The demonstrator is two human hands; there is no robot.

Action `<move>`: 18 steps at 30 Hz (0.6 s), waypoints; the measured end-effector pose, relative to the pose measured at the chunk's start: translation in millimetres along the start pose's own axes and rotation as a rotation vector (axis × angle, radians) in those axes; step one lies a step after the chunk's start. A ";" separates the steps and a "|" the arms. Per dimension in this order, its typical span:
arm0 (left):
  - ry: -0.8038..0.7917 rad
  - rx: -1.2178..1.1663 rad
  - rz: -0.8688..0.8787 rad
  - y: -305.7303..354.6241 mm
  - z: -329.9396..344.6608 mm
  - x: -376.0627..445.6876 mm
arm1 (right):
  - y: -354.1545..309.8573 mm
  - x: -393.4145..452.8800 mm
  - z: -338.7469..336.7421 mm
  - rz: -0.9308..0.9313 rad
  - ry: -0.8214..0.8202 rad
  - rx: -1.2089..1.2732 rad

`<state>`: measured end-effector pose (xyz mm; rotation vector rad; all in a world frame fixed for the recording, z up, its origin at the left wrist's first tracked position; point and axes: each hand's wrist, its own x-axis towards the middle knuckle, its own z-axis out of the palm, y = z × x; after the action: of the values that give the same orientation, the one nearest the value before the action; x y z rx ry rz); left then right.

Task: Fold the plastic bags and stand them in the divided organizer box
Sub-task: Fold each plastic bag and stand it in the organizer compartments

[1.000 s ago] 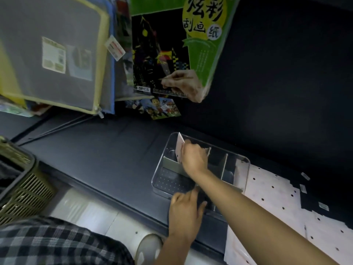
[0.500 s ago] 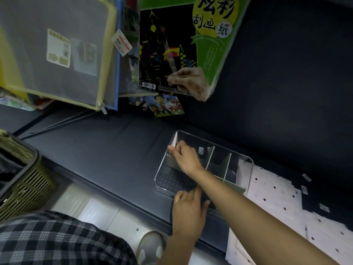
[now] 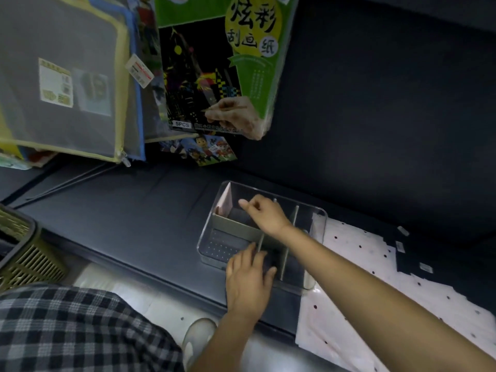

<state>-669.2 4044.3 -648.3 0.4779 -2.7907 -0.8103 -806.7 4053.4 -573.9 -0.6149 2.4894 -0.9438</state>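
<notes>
Clear rigid plastic, the organizer box (image 3: 316, 210) on the dark shelf won't flex. Your left hand (image 3: 248, 279) lies flat against its near wall; your right hand (image 3: 264, 214) hovers empty, loosely curled. One folded bag (image 3: 224, 201) stands far-left: light, limp, slippery, so pinch its folded edge.

Premises: a stationery or toy shop. Evidence: at 11 o'clock, mesh zip pouches (image 3: 61, 76) stand racked with a price tag (image 3: 139, 71) attached. At 12 o'clock, boxed scratch-art paper (image 3: 222, 65) marked "5PCS" and a cartoon pack (image 3: 204, 150) are displayed on a dark shelf (image 3: 128, 218). At 9 o'clock sits a shopping basket (image 3: 24, 251).
</notes>
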 end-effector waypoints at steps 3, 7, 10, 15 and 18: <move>0.104 -0.060 0.040 16.6 -9.4 2.8 | 41.2 -44.1 -39.7 -0.052 0.112 0.086; 0.070 -0.068 0.437 47.8 -6.3 -3.4 | 124.6 -127.6 -82.8 0.032 0.122 0.019; -0.300 -0.086 0.513 69.5 13.8 -20.7 | 185.9 -192.1 -93.2 0.157 -0.018 -0.186; -0.720 0.117 0.508 76.0 52.8 -46.4 | 246.6 -273.2 -79.2 0.199 -0.177 -0.438; -0.787 0.229 0.520 69.5 62.7 -52.5 | 258.2 -303.5 -70.5 0.093 -0.201 -0.606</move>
<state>-655.0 4148.9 -667.3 -0.6822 -3.4590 -0.6420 -659.8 4424.7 -639.5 -0.7209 2.5761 -0.0657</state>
